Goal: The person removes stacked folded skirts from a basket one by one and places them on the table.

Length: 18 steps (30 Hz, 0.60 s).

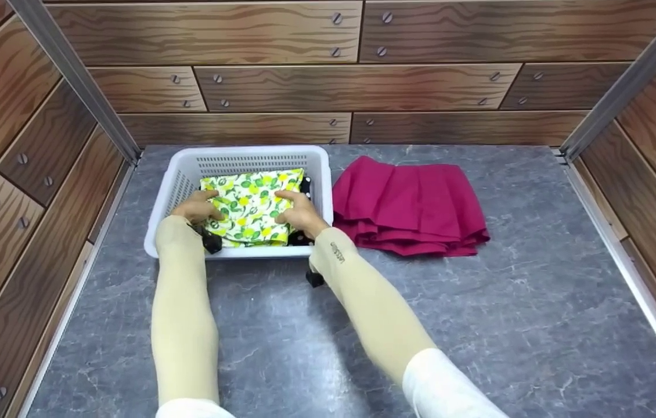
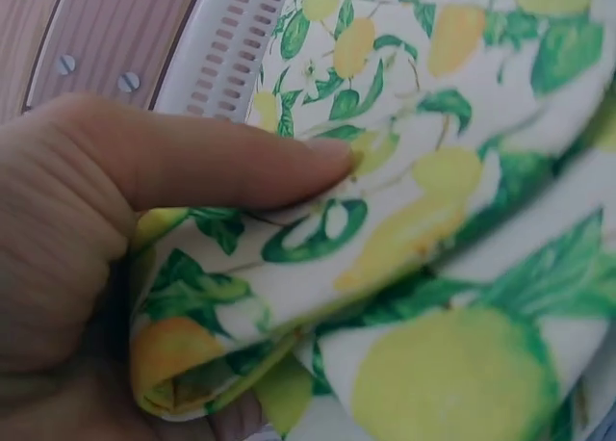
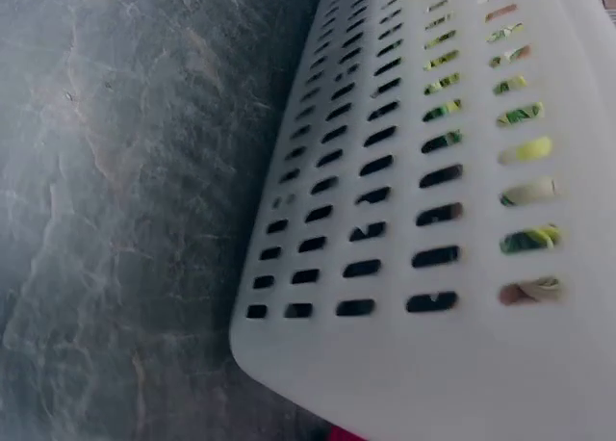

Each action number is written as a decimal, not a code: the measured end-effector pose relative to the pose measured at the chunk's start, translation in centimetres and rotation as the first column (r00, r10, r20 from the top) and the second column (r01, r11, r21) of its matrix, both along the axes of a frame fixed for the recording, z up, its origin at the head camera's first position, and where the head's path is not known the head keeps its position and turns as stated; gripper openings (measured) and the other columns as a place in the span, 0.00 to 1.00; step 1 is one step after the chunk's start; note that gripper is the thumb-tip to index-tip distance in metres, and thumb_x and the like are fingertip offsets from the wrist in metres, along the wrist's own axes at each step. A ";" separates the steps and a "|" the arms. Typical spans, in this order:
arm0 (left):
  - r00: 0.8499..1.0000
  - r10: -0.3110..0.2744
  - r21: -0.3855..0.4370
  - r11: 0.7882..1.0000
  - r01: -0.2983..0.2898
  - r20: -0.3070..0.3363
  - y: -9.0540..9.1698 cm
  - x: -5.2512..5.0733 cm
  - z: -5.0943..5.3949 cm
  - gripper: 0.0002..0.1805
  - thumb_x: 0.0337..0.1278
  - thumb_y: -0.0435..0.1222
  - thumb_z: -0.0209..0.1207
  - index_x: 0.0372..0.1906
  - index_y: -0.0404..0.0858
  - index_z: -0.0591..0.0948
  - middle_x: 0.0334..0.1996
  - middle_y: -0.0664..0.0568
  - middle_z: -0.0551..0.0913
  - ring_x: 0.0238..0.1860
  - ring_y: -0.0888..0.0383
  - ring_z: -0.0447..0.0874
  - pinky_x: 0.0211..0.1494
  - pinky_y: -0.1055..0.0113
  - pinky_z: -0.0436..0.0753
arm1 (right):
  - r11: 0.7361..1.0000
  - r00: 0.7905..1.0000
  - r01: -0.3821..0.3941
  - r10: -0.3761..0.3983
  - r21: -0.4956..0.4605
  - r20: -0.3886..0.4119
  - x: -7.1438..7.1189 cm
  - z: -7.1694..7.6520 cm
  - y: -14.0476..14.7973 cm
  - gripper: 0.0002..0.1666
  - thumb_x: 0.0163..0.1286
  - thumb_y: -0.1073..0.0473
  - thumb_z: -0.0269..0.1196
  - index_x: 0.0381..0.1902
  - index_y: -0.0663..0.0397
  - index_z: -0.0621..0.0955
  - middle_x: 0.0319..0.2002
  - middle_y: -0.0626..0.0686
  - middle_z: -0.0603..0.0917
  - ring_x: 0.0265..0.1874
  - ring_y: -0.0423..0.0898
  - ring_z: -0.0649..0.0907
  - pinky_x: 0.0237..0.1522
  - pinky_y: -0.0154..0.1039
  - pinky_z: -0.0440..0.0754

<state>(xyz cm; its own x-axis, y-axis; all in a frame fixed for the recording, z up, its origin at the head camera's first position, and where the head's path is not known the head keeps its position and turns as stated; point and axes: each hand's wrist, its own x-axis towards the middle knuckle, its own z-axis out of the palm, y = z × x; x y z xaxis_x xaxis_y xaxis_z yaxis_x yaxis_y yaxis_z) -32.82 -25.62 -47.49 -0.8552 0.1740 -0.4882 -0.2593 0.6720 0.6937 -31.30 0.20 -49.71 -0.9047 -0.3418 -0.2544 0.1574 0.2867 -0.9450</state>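
Observation:
A folded garment [image 1: 249, 203], white with yellow lemons and green leaves, lies inside a white slotted basket [image 1: 258, 152]. My left hand [image 1: 195, 208] grips its left edge; in the left wrist view the thumb [image 2: 241, 167] presses on top, with the fingers mostly hidden beneath the fold. At the opposite edge, my right hand [image 1: 303, 216] holds the garment, two digits showing over the print. Black fabric with white dots [image 1: 300, 238] shows under the right side. The right wrist view mainly has the basket's outer wall [image 3: 385, 364], the print visible through its slots.
A pleated crimson skirt [image 1: 412, 203] lies on the grey marbled tabletop [image 1: 537, 302], just right of the basket. Wood-patterned panels [image 1: 281, 87] rise behind and on both sides, with metal posts [image 1: 81, 87] at the corners.

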 end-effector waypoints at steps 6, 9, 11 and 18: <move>0.995 -0.010 0.014 1.000 0.012 -0.097 -0.3 0.5 0.8 0.42 0.67 0.28 0.57 0.80 0.31 0.51 0.78 0.31 0.50 0.20 0.63 0.58 0.30 0.66 0.69 | 0.999 0.999 -0.004 0.002 -0.036 -0.047 -0.4 0.7 0.6 0.43 0.63 0.79 0.59 0.76 0.56 0.67 0.76 0.59 0.64 0.12 0.36 0.58 0.16 0.29 0.62; 0.992 0.015 0.050 0.999 -0.009 -0.122 0.0 0.7 1.4 0.42 0.67 0.27 0.56 0.81 0.32 0.50 0.79 0.33 0.48 0.19 0.63 0.58 0.28 0.67 0.69 | 0.999 0.996 -0.006 0.002 -0.047 -0.084 -0.6 1.2 1.0 0.43 0.62 0.78 0.59 0.76 0.56 0.67 0.76 0.59 0.65 0.11 0.36 0.57 0.16 0.29 0.62; 0.990 0.035 0.078 0.997 -0.024 -0.136 0.2 0.8 1.9 0.43 0.66 0.26 0.56 0.81 0.34 0.50 0.80 0.35 0.47 0.18 0.64 0.58 0.26 0.68 0.68 | 0.998 0.994 0.001 -0.007 -0.059 -0.108 -0.7 1.7 1.2 0.43 0.62 0.79 0.59 0.76 0.57 0.68 0.75 0.59 0.65 0.13 0.37 0.57 0.17 0.30 0.61; 0.978 0.089 0.192 0.980 -0.052 -0.187 1.2 0.8 3.3 0.44 0.64 0.25 0.57 0.81 0.35 0.49 0.80 0.36 0.46 0.13 0.65 0.54 0.21 0.72 0.66 | 0.991 0.988 0.032 -0.051 -0.131 -0.148 -0.7 3.3 2.5 0.43 0.60 0.81 0.59 0.74 0.60 0.68 0.75 0.59 0.66 0.29 0.37 0.75 0.23 0.28 0.71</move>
<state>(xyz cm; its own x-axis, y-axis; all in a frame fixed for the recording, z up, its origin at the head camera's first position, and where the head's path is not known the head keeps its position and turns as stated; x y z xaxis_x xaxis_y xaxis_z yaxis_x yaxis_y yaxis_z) -32.05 -24.42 -44.24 -0.9435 0.1818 -0.2770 -0.1498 0.5117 0.8460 -32.04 2.68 -46.46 -0.9435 -0.3239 -0.0706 0.0195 0.1584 -0.9872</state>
